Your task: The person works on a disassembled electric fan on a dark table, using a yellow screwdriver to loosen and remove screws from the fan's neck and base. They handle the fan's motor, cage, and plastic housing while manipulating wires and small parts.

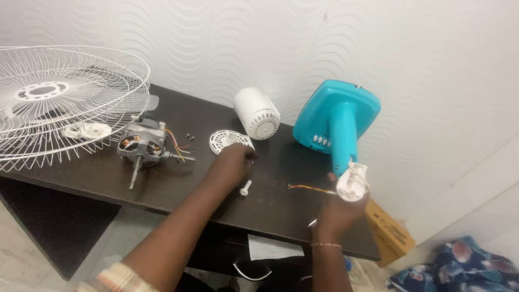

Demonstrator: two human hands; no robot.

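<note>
Fan stand (336, 121), turquoise, lies tipped on the dark surface (178, 189); all places taken from it

Right hand (339, 212) at its neck end, closed around the white neck bracket (352, 181); orange-yellow wires (308, 188) trail left. Judgement: steady the stand, keep wires slack

Left hand (233, 162), left of stand, fingers curled at the white vented disc (227, 140); grip not discernible

Further left: wire guard (59, 103), motor (143, 146). Nearer: white motor cover (258, 113), white peg (246, 188), loose screws (189, 137) that could roll
</note>
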